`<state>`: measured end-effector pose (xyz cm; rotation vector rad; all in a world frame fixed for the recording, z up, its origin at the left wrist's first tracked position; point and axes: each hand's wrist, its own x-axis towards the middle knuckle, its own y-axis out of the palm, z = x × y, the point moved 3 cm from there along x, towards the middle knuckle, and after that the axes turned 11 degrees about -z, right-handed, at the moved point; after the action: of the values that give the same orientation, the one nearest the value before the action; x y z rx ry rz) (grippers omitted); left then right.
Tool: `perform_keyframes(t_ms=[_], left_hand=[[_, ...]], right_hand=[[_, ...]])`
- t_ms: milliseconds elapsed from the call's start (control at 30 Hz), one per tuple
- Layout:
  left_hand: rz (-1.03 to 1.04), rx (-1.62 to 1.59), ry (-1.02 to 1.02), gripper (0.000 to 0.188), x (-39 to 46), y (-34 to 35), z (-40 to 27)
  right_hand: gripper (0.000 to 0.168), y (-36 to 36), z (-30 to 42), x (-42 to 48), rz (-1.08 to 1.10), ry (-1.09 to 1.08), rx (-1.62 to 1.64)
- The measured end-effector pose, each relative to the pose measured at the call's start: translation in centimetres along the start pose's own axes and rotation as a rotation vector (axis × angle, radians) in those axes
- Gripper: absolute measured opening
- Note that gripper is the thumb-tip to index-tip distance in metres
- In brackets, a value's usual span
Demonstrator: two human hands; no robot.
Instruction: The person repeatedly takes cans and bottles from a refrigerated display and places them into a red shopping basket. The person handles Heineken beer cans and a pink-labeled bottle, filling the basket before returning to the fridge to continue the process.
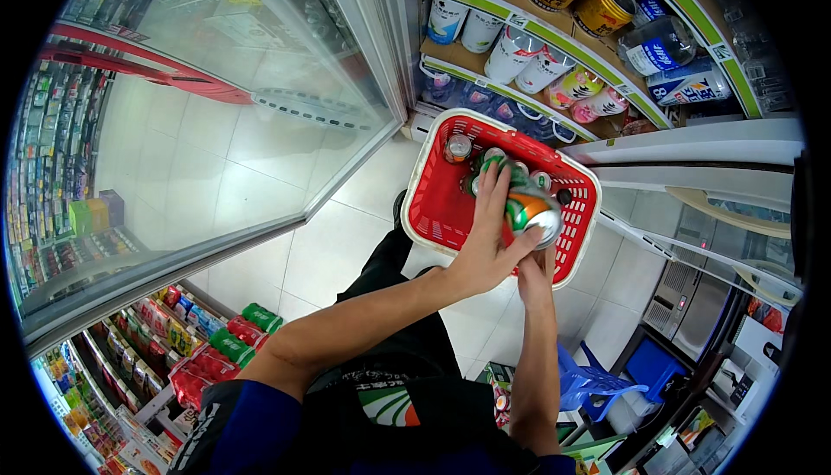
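Note:
A red plastic shopping basket [448, 202] with a white rim stands on the floor before me. Over its right half, my left hand [490, 235] grips a green and orange drink can [529, 212], thumb by the silver end and fingers reaching over another green can that is blurred. My right hand [537, 273] is just below, its fingers mostly hidden behind the can, so its hold cannot be made out. Inside the basket, one can [458, 148] stands in the upper left corner, and several more are grouped at the middle, with a dark bottle cap [563, 197] at the right.
An opened glass cooler door [279, 170] spans the left. Beyond the basket are cooler shelves [519, 20] of cans and bottles. Snack racks [136, 358] and packs of red and green drinks [227, 345] lie lower left; a blue plastic stool [584, 377] is lower right.

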<state>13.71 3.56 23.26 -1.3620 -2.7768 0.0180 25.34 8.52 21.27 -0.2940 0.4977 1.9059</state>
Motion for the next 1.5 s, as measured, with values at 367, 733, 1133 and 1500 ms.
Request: perform_keyframes(t_ms=[367,733,1133,1500], left_hand=[[-0.158,-0.072,-0.290,0.066,-2.0,-3.1,12.0],[-0.312,-0.261,-0.732,0.063,1.4,-3.8,22.6],[-0.427,-0.318,-1.013,0.062,3.2,-3.9,26.5],[-0.278,0.264,-1.027,0.073,3.0,-5.1,30.1]], right_hand=[[0.076,2.5,-8.5,4.5,0.182,0.187,0.168],[0.073,5.3,-17.9,11.5,-0.174,0.195,-0.349],[0.061,6.5,-22.3,14.7,-0.347,0.339,-0.061],[0.038,6.4,-23.8,13.0,-0.350,0.388,0.049]])
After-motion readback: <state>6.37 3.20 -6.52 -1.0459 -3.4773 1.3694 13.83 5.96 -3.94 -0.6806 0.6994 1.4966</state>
